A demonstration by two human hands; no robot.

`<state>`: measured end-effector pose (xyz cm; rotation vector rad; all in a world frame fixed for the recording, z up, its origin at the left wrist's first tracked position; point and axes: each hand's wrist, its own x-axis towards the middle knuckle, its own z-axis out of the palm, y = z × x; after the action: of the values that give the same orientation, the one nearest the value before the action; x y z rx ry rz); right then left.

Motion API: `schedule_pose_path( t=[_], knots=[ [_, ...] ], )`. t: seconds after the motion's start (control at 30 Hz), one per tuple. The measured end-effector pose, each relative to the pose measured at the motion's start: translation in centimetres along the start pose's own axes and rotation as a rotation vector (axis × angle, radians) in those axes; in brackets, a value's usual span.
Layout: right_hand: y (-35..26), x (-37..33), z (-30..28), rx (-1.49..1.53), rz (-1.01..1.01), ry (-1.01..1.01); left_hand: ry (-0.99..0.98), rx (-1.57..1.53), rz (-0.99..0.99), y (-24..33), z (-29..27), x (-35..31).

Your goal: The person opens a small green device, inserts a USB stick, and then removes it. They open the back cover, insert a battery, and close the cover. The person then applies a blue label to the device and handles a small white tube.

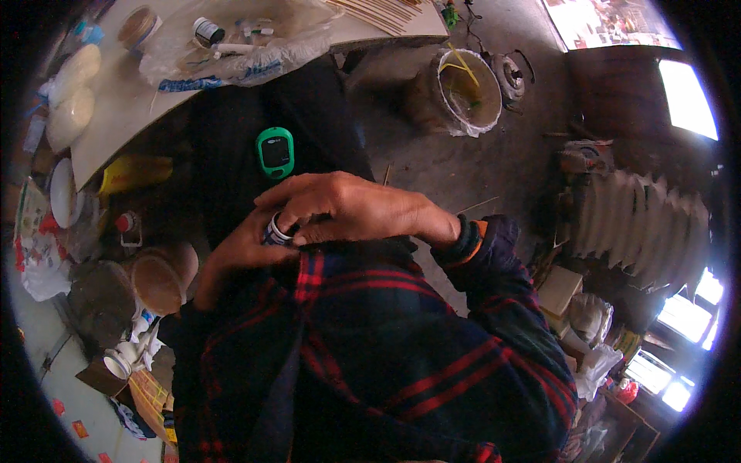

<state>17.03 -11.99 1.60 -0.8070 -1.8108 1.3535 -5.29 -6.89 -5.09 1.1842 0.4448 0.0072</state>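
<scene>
A small round vial (277, 232) with a pale rim and a dark inside is held in front of my belly, its mouth facing up. My left hand (241, 251) is closed around it. Over the vial bends my right hand (351, 207), thumb and fingers curled together at its mouth; whether they pinch anything is hidden. On my dark trousers, just beyond the hands, lies a green handheld blood glucose meter (275, 153) with a dark screen.
A pale table (123, 123) at the far left carries a clear plastic bag (301, 50), a dark-and-white bottle (208, 32) and thin sticks (378, 11). A lined bin (471, 92) and a metal kettle (509, 76) stand far right. Stacked tubs (158, 278) are left.
</scene>
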Motion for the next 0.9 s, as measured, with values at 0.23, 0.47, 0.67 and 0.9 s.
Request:
schedule_pose_path(
  t=[0.23,0.47,0.67,0.9],
  knots=[
    [-0.4,-0.5,-0.3,-0.207,0.013,-0.127,-0.020,0.106,-0.051,0.1,0.2,0.4],
    [-0.8,-0.1,-0.5,-0.098,0.027,-0.075,-0.032,0.122,-0.049,2.3,0.6,0.0],
    [-1.7,-0.1,-0.7,-0.154,0.074,-0.017,-0.070,-0.065,-0.031,2.7,0.9,0.4],
    [-2.4,0.2,0.4,-0.239,0.164,0.129,-0.004,0.073,-0.222,2.6,0.3,0.6]
  ],
)
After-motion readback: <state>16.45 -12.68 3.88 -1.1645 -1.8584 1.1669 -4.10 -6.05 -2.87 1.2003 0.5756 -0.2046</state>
